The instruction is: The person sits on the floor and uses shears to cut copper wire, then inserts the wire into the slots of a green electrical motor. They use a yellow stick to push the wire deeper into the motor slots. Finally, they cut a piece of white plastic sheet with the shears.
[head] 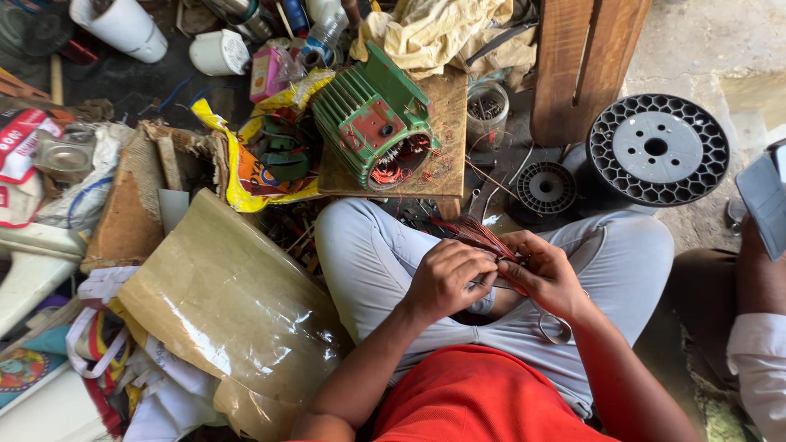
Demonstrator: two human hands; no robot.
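Observation:
I sit cross-legged in grey trousers and a red shirt. My left hand [446, 278] and my right hand [547, 274] meet over my lap, both pinching a bundle of thin reddish copper wire [471, 233] that fans out towards my left knee. Just beyond my knees a green electric motor housing [372, 115] lies on its side on a wooden board [446, 115], its open end showing copper windings. A metal ring [557, 329] rests on my right thigh.
A large black plastic spool [659, 149] and a smaller one [546, 188] lie on the floor at right. A wooden stool [583, 61] stands behind. Another person's arm [757, 327] is at far right. Plastic sheet [233, 303], bags and clutter crowd the left.

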